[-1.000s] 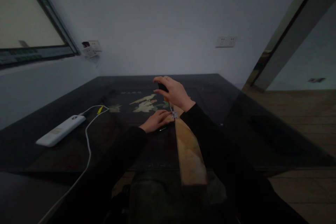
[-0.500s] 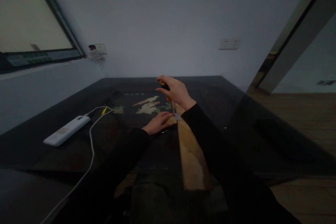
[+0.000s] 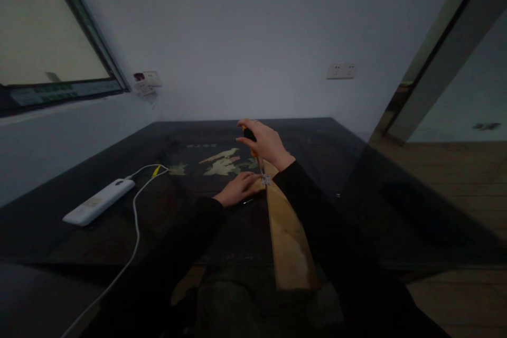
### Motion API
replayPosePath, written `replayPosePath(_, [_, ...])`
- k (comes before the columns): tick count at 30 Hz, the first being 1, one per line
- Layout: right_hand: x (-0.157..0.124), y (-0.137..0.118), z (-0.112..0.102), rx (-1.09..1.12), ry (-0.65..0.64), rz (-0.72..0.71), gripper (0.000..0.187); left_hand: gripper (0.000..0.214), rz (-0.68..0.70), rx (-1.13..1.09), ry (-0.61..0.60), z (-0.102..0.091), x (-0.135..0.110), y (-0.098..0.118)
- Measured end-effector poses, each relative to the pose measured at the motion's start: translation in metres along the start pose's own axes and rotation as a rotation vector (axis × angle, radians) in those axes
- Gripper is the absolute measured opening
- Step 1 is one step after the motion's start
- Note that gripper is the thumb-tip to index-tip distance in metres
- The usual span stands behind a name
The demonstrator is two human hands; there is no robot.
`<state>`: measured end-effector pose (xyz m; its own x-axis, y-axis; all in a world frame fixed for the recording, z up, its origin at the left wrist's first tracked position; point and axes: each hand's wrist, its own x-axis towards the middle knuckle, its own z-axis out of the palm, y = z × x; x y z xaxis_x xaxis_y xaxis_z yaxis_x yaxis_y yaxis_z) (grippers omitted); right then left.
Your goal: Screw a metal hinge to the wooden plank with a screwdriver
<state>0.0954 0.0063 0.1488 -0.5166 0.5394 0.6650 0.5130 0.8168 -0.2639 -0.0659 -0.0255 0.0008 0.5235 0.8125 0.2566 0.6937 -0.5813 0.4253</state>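
My right hand [image 3: 266,141] is closed around the black and orange handle of a screwdriver [image 3: 249,134]. Its shaft slants down to a small silver hinge [image 3: 265,179] lying on wood. Stretched out low beside the hinge, my left hand [image 3: 238,188] rests its fingers on a short piece of wood, close to the screwdriver's tip. A long wooden board [image 3: 291,243] runs from the hinge toward me and past the table's front edge. Whether a screw sits under the tip is too small to tell.
The dark table [image 3: 190,237] has a bird-and-flower picture [image 3: 222,162] on its top. At left lies a white power strip [image 3: 99,202] with a white cable [image 3: 137,216] trailing off the front. Small metal bits [image 3: 338,195] lie at right. A wall [image 3: 245,37] stands behind.
The view has shifted slightly. My right hand keeps its grip on the screwdriver over the hinge, and my left hand stays beside it.
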Motion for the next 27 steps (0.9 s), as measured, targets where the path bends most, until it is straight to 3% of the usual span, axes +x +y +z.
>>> replayPosePath(7, [0.0031,0.0062,0.0002,0.212,-0.128,-0.172,0.048,0.053,0.002,-0.02,0.014,0.0042,0.0016,-0.006])
replayPosePath(15, [-0.0007,-0.0013,0.0036,-0.027,-0.043,-0.013,0.039,0.052,0.0,-0.021,0.025,0.0044,0.0012,-0.0069])
replayPosePath(19, [0.0013,0.0005,-0.0017,0.134,-0.073,-0.058,0.033,0.052,-0.005,-0.022,0.019,0.0043,0.0006,-0.0068])
replayPosePath(23, [0.0028,0.0008,-0.0059,0.296,-0.117,-0.151,0.038,0.052,0.002,-0.031,0.019,0.0036,-0.0001,-0.0061])
replayPosePath(27, [0.0009,-0.0009,-0.0007,0.226,-0.102,-0.12,0.035,0.052,-0.007,-0.038,0.027,0.0031,-0.0003,-0.0055])
